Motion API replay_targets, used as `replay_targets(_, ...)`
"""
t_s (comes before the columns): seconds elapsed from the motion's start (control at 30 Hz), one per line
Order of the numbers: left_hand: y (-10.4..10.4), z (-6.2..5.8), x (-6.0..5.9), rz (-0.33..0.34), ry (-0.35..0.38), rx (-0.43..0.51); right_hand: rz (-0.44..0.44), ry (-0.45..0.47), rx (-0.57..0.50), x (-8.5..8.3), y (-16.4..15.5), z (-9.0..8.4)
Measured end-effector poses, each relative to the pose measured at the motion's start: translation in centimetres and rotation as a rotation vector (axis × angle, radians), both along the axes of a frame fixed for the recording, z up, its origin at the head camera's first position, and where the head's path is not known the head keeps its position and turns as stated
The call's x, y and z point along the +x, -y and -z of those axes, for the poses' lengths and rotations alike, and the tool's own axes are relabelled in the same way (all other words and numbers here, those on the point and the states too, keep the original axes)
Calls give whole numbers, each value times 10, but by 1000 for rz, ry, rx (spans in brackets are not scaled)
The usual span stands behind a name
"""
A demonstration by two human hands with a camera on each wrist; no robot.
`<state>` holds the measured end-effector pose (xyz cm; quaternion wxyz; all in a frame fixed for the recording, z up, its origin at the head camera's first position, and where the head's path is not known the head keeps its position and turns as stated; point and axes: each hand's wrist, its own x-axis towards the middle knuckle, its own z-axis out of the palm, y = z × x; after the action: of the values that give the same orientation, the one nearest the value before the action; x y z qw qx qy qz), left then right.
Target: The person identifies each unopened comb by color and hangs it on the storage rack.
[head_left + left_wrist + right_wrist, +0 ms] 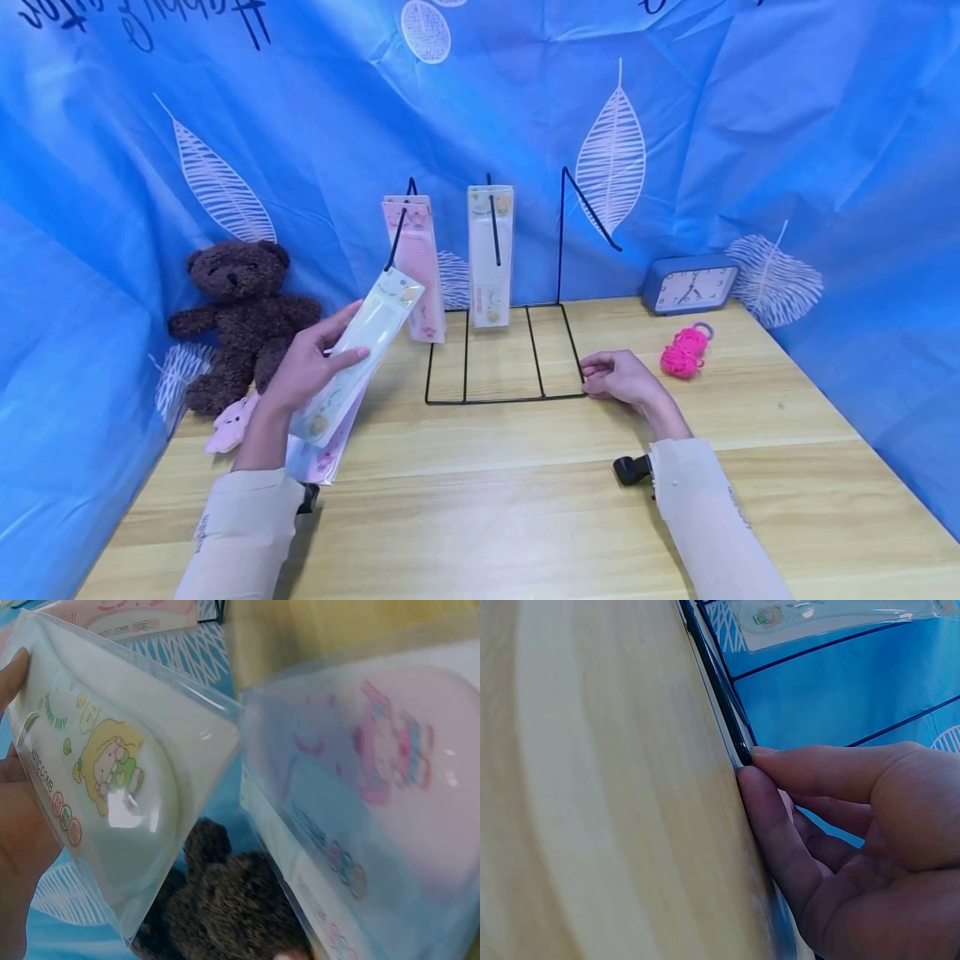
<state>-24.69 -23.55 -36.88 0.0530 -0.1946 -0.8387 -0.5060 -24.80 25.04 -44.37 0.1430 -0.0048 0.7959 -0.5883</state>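
Note:
My left hand (309, 367) grips several packaged combs, with a pale green one (360, 350) in front and its thumb across the clear wrapper. A pink comb (397, 750) shows in another wrapper, fanned out below. The green pack's top end lies right at the tip of the left hook (394, 242) of a black wire rack (502, 402). Behind, pink comb packs (420, 275) hang on that hook, and a pale pack (491, 292) hangs on the middle one. At the rack base's front right corner, my right hand (618, 379) pinches the wire between thumb and forefinger.
The right hook (592, 208) carries nothing. A brown teddy bear (240, 292) and a small pink plush (232, 425) sit at the left. To the right are a blue clock (690, 285) and pink yarn (684, 353). Blue cloth (510, 92) hangs behind the wooden table (495, 500).

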Motion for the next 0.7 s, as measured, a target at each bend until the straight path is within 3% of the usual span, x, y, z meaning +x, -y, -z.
replay_targets(0.7,-38,-24,9,139,-16,-15,6,-4,-6,0,-1,2)
